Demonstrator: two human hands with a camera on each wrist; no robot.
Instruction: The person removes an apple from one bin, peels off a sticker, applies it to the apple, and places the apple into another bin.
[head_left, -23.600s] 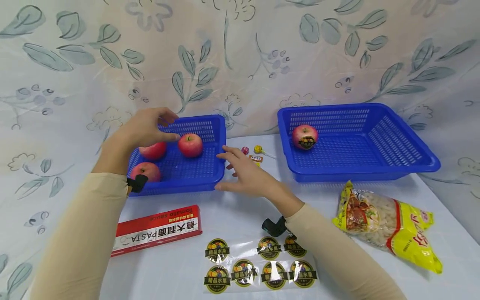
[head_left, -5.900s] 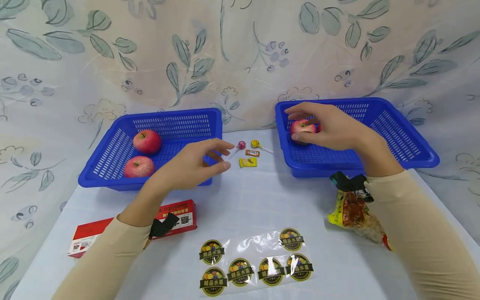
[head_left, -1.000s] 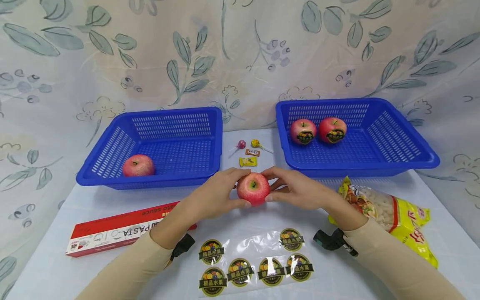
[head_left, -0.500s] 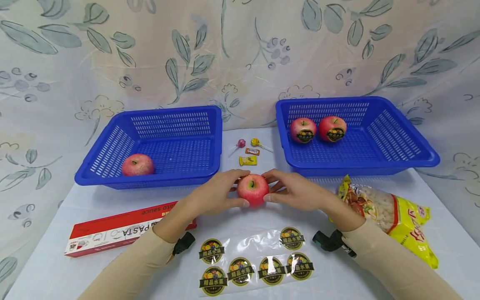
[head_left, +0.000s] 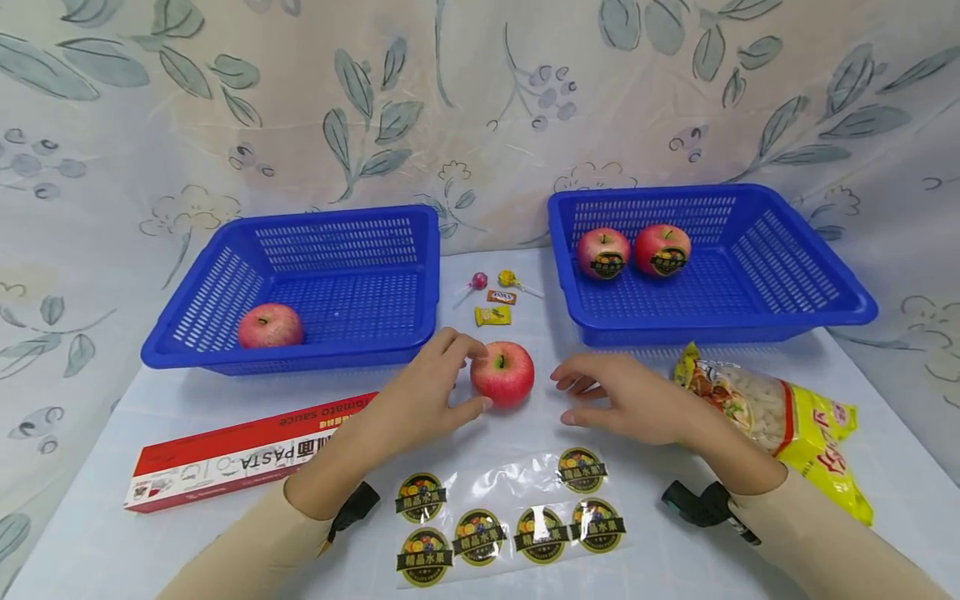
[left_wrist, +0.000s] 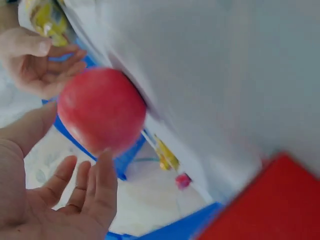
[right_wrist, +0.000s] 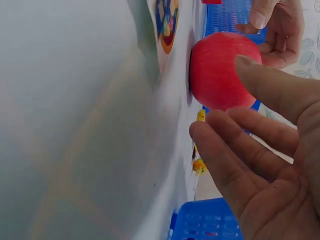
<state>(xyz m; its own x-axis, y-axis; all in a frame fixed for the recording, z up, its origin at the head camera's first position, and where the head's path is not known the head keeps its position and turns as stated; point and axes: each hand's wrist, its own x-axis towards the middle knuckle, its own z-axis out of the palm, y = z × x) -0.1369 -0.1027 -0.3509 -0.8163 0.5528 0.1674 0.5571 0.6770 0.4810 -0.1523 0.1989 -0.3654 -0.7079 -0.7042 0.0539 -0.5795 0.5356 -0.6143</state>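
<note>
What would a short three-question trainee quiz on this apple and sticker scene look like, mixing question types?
1. True or false: the right hand grips the apple on the table.
2. How many apples lie in the right basket? A) one B) two C) three
3. Fill in: the sticker sheet shows ___ stickers.

Key
1. False: the right hand is apart from it, fingers relaxed; the left hand touches it with thumb and fingertips.
2. B: two, both bearing stickers; the left basket holds one plain apple.
3. Six.
</note>
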